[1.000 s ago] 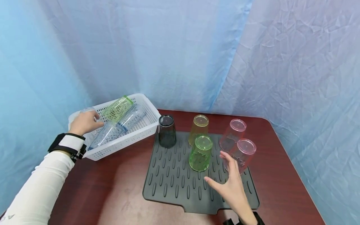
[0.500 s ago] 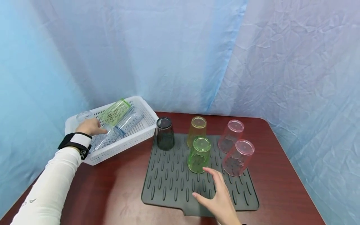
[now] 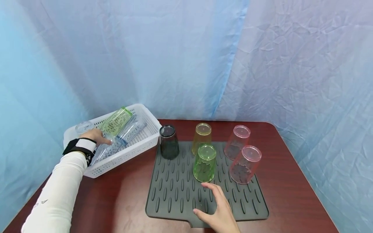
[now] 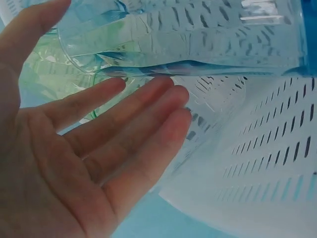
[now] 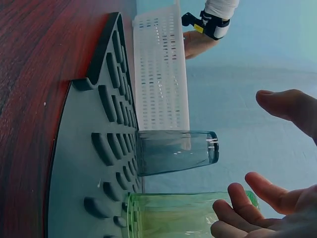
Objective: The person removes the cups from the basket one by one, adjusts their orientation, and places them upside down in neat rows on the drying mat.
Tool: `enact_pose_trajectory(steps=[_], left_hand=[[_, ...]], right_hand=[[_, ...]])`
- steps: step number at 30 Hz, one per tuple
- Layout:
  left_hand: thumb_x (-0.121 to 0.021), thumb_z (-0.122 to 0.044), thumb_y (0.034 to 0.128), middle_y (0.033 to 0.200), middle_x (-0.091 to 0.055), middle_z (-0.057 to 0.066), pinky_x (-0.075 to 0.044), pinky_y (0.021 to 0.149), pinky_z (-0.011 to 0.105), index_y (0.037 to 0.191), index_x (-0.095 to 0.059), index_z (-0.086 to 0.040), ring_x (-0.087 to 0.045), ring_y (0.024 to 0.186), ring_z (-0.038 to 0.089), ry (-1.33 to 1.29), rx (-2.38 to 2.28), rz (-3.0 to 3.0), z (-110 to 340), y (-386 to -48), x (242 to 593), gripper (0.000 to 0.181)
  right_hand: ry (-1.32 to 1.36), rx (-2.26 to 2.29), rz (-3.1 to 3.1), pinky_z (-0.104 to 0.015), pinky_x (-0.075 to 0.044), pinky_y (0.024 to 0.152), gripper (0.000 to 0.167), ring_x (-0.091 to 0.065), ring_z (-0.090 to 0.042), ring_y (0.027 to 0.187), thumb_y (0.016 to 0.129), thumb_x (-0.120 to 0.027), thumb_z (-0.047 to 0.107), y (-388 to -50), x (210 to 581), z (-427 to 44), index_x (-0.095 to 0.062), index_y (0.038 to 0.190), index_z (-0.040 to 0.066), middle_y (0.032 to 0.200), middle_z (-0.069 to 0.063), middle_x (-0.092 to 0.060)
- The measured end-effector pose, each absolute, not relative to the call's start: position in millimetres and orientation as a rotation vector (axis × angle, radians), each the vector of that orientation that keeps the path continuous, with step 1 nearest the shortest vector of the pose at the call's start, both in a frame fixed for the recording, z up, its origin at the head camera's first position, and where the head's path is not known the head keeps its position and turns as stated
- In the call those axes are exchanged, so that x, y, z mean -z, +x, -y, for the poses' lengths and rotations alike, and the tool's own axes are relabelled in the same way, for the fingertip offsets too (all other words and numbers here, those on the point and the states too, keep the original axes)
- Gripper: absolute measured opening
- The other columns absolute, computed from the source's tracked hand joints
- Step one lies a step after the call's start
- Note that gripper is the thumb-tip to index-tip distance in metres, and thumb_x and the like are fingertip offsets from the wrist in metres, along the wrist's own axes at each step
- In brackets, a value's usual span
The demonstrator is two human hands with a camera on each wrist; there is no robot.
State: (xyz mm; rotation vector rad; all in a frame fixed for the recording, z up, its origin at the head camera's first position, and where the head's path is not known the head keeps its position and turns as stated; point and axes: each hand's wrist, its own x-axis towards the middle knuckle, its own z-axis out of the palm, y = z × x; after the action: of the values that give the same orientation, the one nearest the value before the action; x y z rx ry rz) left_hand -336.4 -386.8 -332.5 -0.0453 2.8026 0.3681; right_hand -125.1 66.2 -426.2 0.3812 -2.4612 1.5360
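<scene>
My left hand (image 3: pixel 94 135) reaches into the white perforated basket (image 3: pixel 125 160), over a clear bluish tumbler (image 3: pixel 105 151) lying on its side. In the left wrist view, the hand (image 4: pixel 106 153) has its thumb and fingers spread, with the fingertips close by the tumbler (image 4: pixel 198 37); contact is hard to tell. A green tumbler (image 3: pixel 116 121), another bluish one (image 3: pixel 132 128) and a clear one (image 3: pixel 84 127) also lie in the basket. My right hand (image 3: pixel 219 210) hovers over the mat's front, thumb and fingers apart, holding nothing, near an upside-down green tumbler (image 3: pixel 204 165).
On the grey ribbed mat (image 3: pixel 166 207) a black tumbler (image 3: pixel 169 144), a yellow one (image 3: pixel 201 137) and two pink ones (image 3: pixel 237 142) stand upside down. The mat lies on a dark red table (image 3: pixel 291 194), with blue curtains (image 3: pixel 175 58) behind.
My left hand has moved lower into the basket, toward the bluish tumbler. My right hand has drawn back from the pink tumbler, toward the left and the mat's front. The head view has shifted slightly.
</scene>
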Motion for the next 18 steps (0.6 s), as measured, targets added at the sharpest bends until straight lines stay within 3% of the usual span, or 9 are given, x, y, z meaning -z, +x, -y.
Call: enact_pose_trajectory(steps=[5,7,11,13,18], left_hand=[[-0.066,-0.040,0.0873,0.065,-0.039,0.003,-0.037,0.060,0.034,0.070,-0.046,-0.004,-0.042,0.060,0.018,0.006,-0.195,-2.789,388,-343,339,0.044],[-0.066,-0.043,0.0870,0.068,-0.049,0.011,-0.043,0.064,0.039,0.074,-0.051,0.003,-0.051,0.065,0.024,0.009,-0.147,-2.792,387,-344,339,0.050],[-0.065,-0.049,0.0856,0.101,-0.059,0.033,-0.047,0.078,0.057,0.104,-0.055,0.018,-0.058,0.094,0.045,-0.014,-0.083,-2.784,380,-342,336,0.070],[-0.064,-0.052,0.0851,0.117,-0.053,0.038,-0.045,0.082,0.060,0.118,-0.050,0.018,-0.054,0.105,0.050,-0.023,-0.062,-2.775,378,-340,336,0.079],[-0.064,-0.058,0.0825,0.133,-0.038,0.043,-0.040,0.090,0.063,0.133,-0.038,0.020,-0.041,0.119,0.056,-0.032,-0.056,-2.739,373,-339,343,0.097]], right_hand=[[0.312,-1.589,2.456,-0.056,-0.041,0.095,0.068,-0.051,-0.022,0.116,0.068,-0.089,0.016,-126,427,-70,-0.056,0.127,0.016,0.122,0.004,-0.052],[0.275,-1.619,2.448,-0.054,-0.040,0.098,0.068,-0.049,-0.022,0.118,0.068,-0.089,0.014,-127,427,-72,-0.055,0.127,0.013,0.123,0.002,-0.052],[0.211,-1.652,2.450,-0.048,-0.036,0.103,0.068,-0.047,-0.022,0.121,0.068,-0.088,0.012,-128,428,-77,-0.055,0.127,0.011,0.125,-0.001,-0.051],[0.190,-1.651,2.453,-0.046,-0.036,0.104,0.068,-0.047,-0.021,0.121,0.068,-0.088,0.013,-128,429,-79,-0.055,0.127,0.011,0.125,-0.001,-0.051],[0.175,-1.641,2.429,-0.044,-0.035,0.105,0.067,-0.047,-0.018,0.120,0.068,-0.088,0.010,-128,431,-83,-0.056,0.127,0.010,0.124,-0.001,-0.052]])
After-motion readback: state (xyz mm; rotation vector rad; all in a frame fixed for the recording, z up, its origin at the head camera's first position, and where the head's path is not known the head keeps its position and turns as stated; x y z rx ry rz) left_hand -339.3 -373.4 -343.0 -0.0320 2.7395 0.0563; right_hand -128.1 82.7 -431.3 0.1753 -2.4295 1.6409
